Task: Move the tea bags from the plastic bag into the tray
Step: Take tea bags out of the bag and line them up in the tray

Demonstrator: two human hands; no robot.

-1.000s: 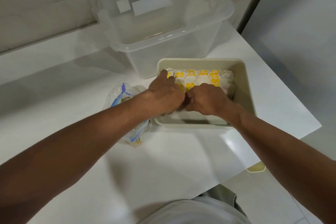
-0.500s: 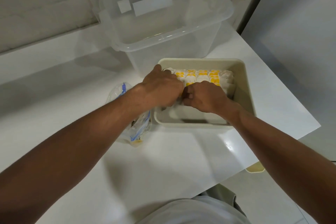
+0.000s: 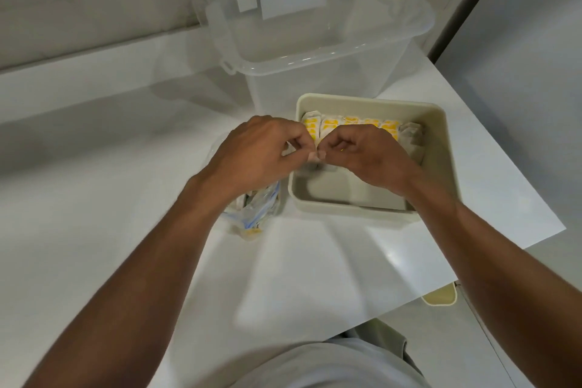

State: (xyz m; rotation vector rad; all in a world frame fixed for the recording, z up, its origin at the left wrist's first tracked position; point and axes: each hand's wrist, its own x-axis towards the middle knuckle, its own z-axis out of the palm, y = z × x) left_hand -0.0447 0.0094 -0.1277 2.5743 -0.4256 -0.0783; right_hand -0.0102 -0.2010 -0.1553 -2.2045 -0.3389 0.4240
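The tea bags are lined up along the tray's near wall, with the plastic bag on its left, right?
No: the head view shows the tea bags along the far wall of the tray. The plastic bag is on its left.

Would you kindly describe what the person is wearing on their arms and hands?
The left forearm and right forearm are bare, with no sleeve in view. The left hand and right hand have no gloves, and no watch, bracelet or ring shows. A pale grey shirt appears at the bottom edge.
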